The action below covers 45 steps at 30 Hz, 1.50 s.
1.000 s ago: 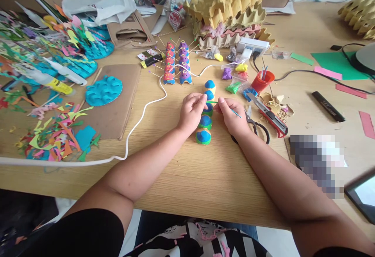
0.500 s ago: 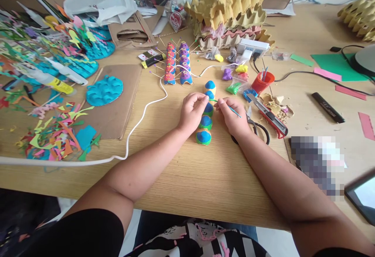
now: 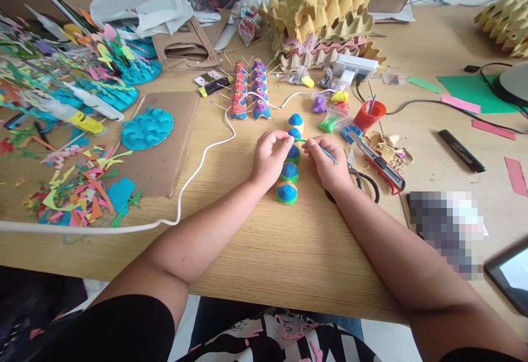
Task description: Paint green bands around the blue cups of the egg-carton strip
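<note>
A strip of egg-carton cups, painted blue and green, lies lengthwise in front of me, partly behind my fingers. Above its middle, my right hand pinches a thin blue stick with green clay at its far end. My left hand is closed, thumb and forefinger pressed together at the left end of the green clay. Beyond, two painted carton strips with thin sticks stand side by side, one red and blue, one purple and blue.
Scissors and a red cutter lie right of my right hand, near a red cup. A white cable crosses the left side. Paper scraps and a blue disc lie farther left.
</note>
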### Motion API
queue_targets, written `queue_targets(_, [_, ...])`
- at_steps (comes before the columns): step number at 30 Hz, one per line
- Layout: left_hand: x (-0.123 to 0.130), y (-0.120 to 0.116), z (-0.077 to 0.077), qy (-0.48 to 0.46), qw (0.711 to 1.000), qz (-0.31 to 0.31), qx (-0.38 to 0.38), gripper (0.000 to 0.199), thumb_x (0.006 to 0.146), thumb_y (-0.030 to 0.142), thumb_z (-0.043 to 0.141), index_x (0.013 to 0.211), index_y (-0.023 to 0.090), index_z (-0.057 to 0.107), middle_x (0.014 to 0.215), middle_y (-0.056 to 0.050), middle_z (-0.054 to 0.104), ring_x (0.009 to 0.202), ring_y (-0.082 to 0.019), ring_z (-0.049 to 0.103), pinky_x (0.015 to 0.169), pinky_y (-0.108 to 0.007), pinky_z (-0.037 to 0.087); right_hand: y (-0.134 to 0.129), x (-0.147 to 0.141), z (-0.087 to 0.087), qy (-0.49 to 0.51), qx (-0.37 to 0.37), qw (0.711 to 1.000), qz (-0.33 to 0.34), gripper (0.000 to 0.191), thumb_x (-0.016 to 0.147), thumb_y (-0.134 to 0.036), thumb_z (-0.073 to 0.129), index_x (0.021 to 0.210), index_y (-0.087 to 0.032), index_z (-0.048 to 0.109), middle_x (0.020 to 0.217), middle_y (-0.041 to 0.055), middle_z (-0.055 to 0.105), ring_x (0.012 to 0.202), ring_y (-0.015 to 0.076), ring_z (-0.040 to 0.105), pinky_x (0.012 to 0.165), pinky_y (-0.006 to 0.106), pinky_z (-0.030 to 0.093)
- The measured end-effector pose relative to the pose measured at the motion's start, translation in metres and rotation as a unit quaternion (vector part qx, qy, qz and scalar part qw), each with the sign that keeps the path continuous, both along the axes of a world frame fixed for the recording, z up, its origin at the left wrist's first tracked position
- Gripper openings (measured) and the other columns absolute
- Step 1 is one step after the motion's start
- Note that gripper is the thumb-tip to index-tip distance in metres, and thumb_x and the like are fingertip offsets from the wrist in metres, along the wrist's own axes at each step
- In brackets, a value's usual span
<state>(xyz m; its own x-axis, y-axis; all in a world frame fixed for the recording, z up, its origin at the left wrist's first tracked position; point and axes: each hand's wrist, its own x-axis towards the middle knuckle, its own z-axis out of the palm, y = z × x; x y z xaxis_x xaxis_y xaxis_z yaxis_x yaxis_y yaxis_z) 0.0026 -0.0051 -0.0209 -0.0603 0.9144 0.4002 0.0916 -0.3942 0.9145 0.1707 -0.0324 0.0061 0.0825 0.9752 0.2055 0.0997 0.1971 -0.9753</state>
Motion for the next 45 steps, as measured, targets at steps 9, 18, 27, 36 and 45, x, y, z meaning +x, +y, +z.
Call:
queue_targets(9, [0.000,0.000,0.003,0.002,1.000,0.020,-0.001,0.047,0.099,0.070,0.070,0.084,0.026,0.071,0.097,-0.004,0.076,0.102,-0.020,0.073,0.102,-0.035,0.055,0.000,0.000,0.001,0.003,0.002,1.000,-0.009,0.057,0.082,-0.081,0.081,0.085,-0.024,0.076,0.075,-0.0024,0.065,0.070,0.0135,0.054,0.072,0.031,0.047])
queue_targets(18, [0.001,0.001,0.002,-0.017,1.000,0.007,-0.002,0.047,0.103,0.066,0.066,0.081,0.024,0.070,0.092,-0.004,0.076,0.100,-0.020,0.075,0.102,-0.036,0.056,0.001,-0.001,0.000,0.006,-0.018,1.000,0.015,0.068,0.086,-0.088,0.070,0.070,-0.023,0.073,0.072,0.0019,0.069,0.069,0.0154,0.057,0.071,0.034,0.049])
queue_targets(27, [-0.001,0.001,-0.003,-0.017,1.000,0.000,-0.020,0.033,0.098,0.059,0.077,0.098,0.026,0.075,0.105,-0.005,0.078,0.104,-0.020,0.074,0.100,-0.035,0.058,0.000,0.000,0.001,0.023,0.002,1.000,-0.010,0.060,0.082,-0.084,0.079,0.080,-0.024,0.072,0.077,-0.0015,0.065,0.075,0.0146,0.056,0.075,0.032,0.047])
queue_targets(36, [0.000,0.000,0.000,-0.028,0.999,0.006,-0.020,0.037,0.096,0.062,0.079,0.093,0.025,0.076,0.104,-0.006,0.077,0.105,-0.021,0.073,0.100,-0.036,0.058,-0.002,0.000,0.003,-0.001,0.017,1.000,0.010,0.062,0.077,-0.082,0.085,0.106,-0.028,0.077,0.096,0.0007,0.071,0.086,0.0173,0.061,0.082,0.034,0.056])
queue_targets(45, [0.000,-0.002,0.005,-0.010,1.000,-0.003,0.007,0.041,0.094,0.065,0.079,0.086,0.025,0.075,0.102,-0.005,0.077,0.107,-0.022,0.072,0.105,-0.041,0.056,-0.001,0.000,-0.001,-0.005,0.026,0.999,0.040,0.064,0.076,-0.079,0.088,0.112,-0.028,0.078,0.098,0.0007,0.073,0.086,0.0170,0.062,0.081,0.033,0.056])
